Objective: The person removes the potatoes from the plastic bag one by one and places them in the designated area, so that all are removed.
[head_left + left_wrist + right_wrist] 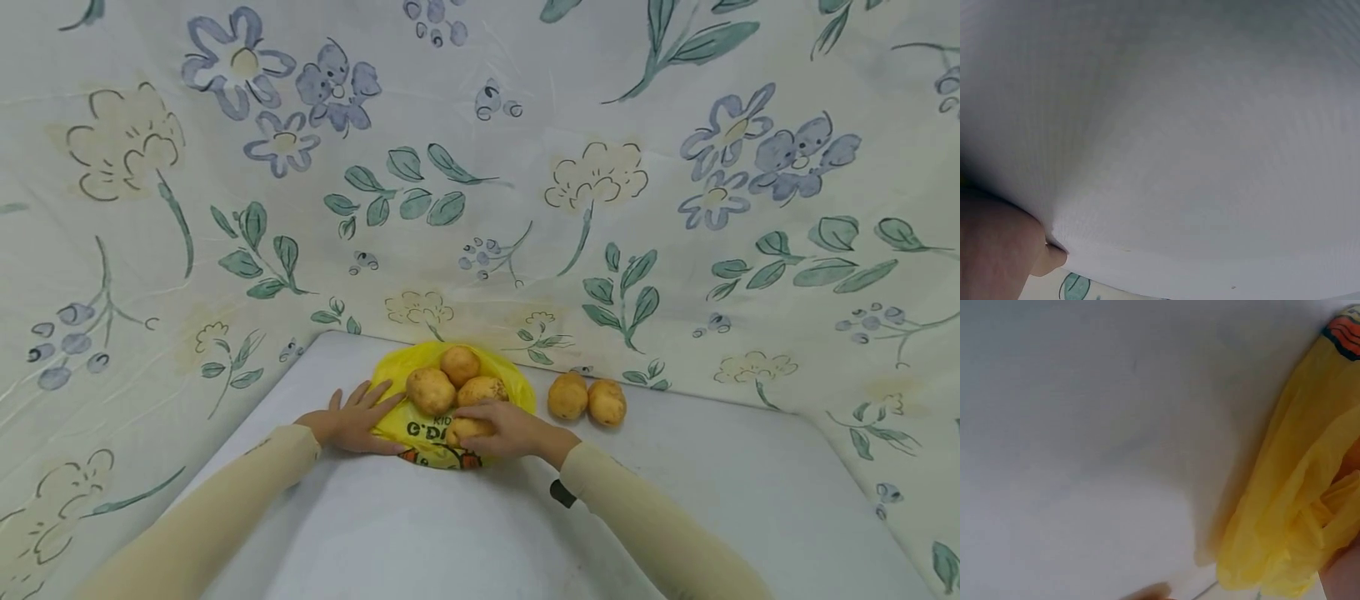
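Note:
A yellow plastic bag [390, 367] with black lettering and an orange print lies flat on the white table, several potatoes [431, 391] on top of it. My left hand [363, 421] rests on the bag's left edge with its fingers spread. Over the bag's front right part, my right hand [506, 429] holds a potato [467, 431] between thumb and fingers, partly covering it. In the left wrist view, only part of the left hand [1000, 250] shows at the lower left. Folds of the bag [1272, 512] fill the right side of the right wrist view.
Two more potatoes [567, 396] lie side by side on the table, right of the bag. The white table [697, 483] ends at a floral-patterned cloth [517, 208] hanging behind and at both sides. A small dark object [562, 493] shows by the right wrist.

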Motion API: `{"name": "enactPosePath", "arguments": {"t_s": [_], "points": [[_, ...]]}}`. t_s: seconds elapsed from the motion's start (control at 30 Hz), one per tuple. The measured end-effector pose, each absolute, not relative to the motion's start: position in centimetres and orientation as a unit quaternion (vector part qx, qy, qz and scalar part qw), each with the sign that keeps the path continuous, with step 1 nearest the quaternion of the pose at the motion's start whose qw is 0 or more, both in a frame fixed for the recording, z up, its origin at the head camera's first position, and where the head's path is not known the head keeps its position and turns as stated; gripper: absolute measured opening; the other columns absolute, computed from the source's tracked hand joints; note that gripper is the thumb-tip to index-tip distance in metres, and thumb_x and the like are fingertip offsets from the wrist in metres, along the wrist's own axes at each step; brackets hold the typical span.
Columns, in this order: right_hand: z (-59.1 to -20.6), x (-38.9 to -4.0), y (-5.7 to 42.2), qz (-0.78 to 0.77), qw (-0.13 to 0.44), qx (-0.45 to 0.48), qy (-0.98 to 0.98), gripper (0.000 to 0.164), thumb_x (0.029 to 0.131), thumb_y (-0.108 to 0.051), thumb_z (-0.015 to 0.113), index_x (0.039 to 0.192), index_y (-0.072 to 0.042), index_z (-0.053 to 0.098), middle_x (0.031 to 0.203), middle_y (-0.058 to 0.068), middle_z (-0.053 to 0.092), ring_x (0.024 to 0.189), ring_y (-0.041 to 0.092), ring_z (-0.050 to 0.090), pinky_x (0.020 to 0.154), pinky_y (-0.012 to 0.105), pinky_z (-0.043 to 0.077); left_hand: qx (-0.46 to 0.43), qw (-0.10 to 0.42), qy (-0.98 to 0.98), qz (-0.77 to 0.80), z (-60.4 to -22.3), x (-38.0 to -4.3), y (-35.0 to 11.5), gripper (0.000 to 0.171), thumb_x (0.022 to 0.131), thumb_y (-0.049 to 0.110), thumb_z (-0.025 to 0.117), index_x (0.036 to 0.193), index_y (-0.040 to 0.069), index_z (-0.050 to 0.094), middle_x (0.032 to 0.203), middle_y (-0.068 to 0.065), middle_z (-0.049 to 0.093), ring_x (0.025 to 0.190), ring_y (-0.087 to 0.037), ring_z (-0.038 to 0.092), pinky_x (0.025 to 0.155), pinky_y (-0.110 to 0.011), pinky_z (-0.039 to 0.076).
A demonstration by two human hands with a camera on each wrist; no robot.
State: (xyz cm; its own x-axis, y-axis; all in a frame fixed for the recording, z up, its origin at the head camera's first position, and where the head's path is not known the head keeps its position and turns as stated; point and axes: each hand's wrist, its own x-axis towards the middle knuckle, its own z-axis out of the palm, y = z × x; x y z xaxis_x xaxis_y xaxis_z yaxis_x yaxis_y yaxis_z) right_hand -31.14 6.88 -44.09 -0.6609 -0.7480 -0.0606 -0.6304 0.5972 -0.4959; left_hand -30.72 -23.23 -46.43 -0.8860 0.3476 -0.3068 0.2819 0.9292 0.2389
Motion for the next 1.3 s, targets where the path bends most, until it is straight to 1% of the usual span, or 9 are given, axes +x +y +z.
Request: {"name": "enactPosePath", "arguments": {"t_s": [0.17, 0.27, 0.4, 0.53, 0.8, 1.07, 1.3], "points": [[-44.1, -31.0, 6.4, -0.196, 0.115, -0.395, 0.89, 0.053, 0.094, -0.037, 0.068, 0.141, -0.019, 0.056, 0.143, -0.003, 0.057, 0.131, 0.014, 0.053, 0.109, 0.037, 0.044, 0.158, 0.173, 0.968, 0.088, -46.6, -30.8, -23.1, 0.105, 0.082, 0.079, 0.053, 0.159, 0.018, 0.017, 0.166, -0.018, 0.001, 0.149, -0.051, 0.0, 0.111, -0.076, -0.002], [-44.2, -31.0, 6.0, -0.188, 0.105, -0.397, 0.892, 0.052, 0.092, -0.037, 0.07, 0.14, -0.019, 0.058, 0.139, -0.005, 0.06, 0.122, 0.01, 0.057, 0.106, 0.034, 0.047, 0.152, 0.173, 0.969, 0.086, -46.6, -30.6, -23.2, 0.103, 0.083, 0.078, 0.053, 0.159, 0.019, 0.018, 0.167, -0.018, 0.002, 0.149, -0.051, 0.001, 0.111, -0.077, -0.001], [-44.1, -31.0, 5.5, -0.199, 0.119, -0.372, 0.899, 0.053, 0.089, -0.036, 0.074, 0.138, -0.022, 0.06, 0.135, -0.006, 0.063, 0.112, 0.008, 0.057, 0.102, 0.032, 0.047, 0.148, 0.174, 0.97, 0.085, -46.6, -30.5, -23.4, 0.102, 0.083, 0.077, 0.054, 0.159, 0.02, 0.019, 0.166, -0.018, 0.001, 0.149, -0.052, 0.001, 0.11, -0.077, -0.001], [-44.1, -30.9, 5.1, -0.206, 0.142, -0.345, 0.905, 0.054, 0.085, -0.037, 0.078, 0.135, -0.025, 0.061, 0.134, -0.007, 0.062, 0.114, 0.008, 0.056, 0.103, 0.034, 0.046, 0.151, 0.176, 0.969, 0.085, -46.7, -30.6, -23.5, 0.103, 0.082, 0.079, 0.052, 0.159, 0.019, 0.018, 0.166, -0.018, 0.001, 0.149, -0.052, 0.0, 0.11, -0.077, -0.002], [-43.9, -30.8, 4.2, -0.198, 0.176, -0.326, 0.908, 0.051, 0.084, -0.035, 0.079, 0.132, -0.028, 0.062, 0.135, -0.007, 0.06, 0.119, 0.01, 0.053, 0.105, 0.037, 0.045, 0.154, 0.173, 0.969, 0.085, -46.9, -30.6, -23.2, 0.104, 0.082, 0.08, 0.052, 0.159, 0.018, 0.018, 0.166, -0.018, 0.001, 0.148, -0.053, 0.002, 0.11, -0.078, -0.001], [-43.3, -30.7, 3.6, -0.201, 0.191, -0.296, 0.914, 0.053, 0.08, -0.032, 0.083, 0.129, -0.028, 0.064, 0.133, -0.006, 0.061, 0.116, 0.01, 0.054, 0.105, 0.038, 0.045, 0.158, 0.169, 0.97, 0.08, -46.8, -30.9, -23.0, 0.104, 0.082, 0.08, 0.051, 0.159, 0.019, 0.018, 0.166, -0.019, 0.002, 0.148, -0.053, 0.002, 0.109, -0.078, -0.001], [-43.3, -30.3, 3.1, -0.22, 0.192, -0.264, 0.919, 0.055, 0.076, -0.027, 0.085, 0.128, -0.026, 0.066, 0.131, -0.004, 0.062, 0.111, 0.011, 0.054, 0.103, 0.038, 0.046, 0.155, 0.171, 0.97, 0.081, -46.9, -31.0, -23.0, 0.104, 0.081, 0.081, 0.051, 0.159, 0.02, 0.018, 0.166, -0.018, 0.001, 0.148, -0.053, 0.001, 0.11, -0.078, -0.002]]}}
